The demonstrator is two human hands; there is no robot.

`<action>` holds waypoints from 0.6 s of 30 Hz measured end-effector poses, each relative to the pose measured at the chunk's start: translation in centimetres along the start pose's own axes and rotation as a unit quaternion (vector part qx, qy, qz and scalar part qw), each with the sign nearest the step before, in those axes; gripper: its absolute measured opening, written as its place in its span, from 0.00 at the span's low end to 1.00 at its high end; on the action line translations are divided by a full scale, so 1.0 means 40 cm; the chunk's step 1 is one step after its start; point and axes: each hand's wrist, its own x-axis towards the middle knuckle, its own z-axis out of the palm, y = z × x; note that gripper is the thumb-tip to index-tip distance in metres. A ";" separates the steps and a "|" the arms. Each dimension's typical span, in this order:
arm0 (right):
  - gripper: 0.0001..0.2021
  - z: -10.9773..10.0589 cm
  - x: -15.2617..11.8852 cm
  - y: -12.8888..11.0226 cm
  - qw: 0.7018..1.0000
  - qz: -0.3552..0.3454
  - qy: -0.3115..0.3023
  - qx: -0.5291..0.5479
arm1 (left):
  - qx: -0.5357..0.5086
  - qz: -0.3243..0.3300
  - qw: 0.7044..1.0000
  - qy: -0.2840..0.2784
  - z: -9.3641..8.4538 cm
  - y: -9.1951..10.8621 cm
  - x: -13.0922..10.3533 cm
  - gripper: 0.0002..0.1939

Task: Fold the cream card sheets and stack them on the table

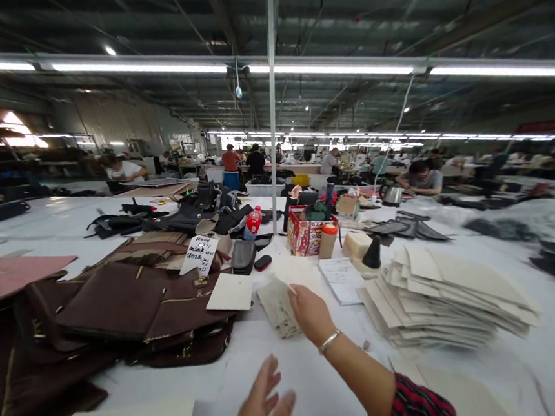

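Note:
My right hand [312, 314], with a bracelet at the wrist, pinches the upper right edge of a clear plastic bag [277, 306] with small pieces inside. The bag is over the white table, beside a square cream card [230, 292]. Nearer to me, my left hand [264, 403] is held up with its fingers apart and nothing in it. It is slightly blurred. To the right of my right hand stands a fanned stack of cream curved sheets [441, 297].
Brown leather bags [115, 303] lie at left, with a handwritten label [198, 255] on top. Further back are a red bottle [253, 222], a patterned box [303, 233], an orange-lidded cup [327, 240], a black cone [372, 253] and a metal pole [272, 105]. People work beyond.

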 end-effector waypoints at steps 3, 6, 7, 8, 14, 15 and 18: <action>0.17 -0.060 -0.075 0.005 0.986 -0.104 0.093 0.097 | -0.233 -0.061 0.968 0.068 -0.043 0.066 0.080 0.30; 0.15 -0.114 -0.214 -0.025 0.958 -0.184 0.012 0.219 | -0.302 -0.033 0.950 0.067 -0.054 0.097 0.083 0.30; 0.14 -0.131 -0.262 -0.037 0.953 -0.137 -0.010 0.270 | -0.297 -0.017 0.951 0.083 -0.055 0.092 0.068 0.31; 0.13 -0.146 -0.305 -0.046 0.944 -0.059 -0.025 0.323 | -0.286 -0.009 0.953 0.102 -0.056 0.080 0.047 0.33; 0.22 -0.196 -0.451 -0.031 0.822 0.244 -0.160 0.489 | -0.220 -0.170 0.959 -0.047 -0.060 -0.008 -0.146 0.20; 0.25 -0.204 -0.462 -0.026 0.843 0.240 -0.162 0.453 | -0.189 -0.173 0.965 -0.062 -0.062 -0.008 -0.173 0.18; 0.35 -0.241 -0.479 -0.029 0.930 0.188 -0.095 0.303 | -0.043 -0.095 0.992 -0.071 -0.065 0.025 -0.222 0.13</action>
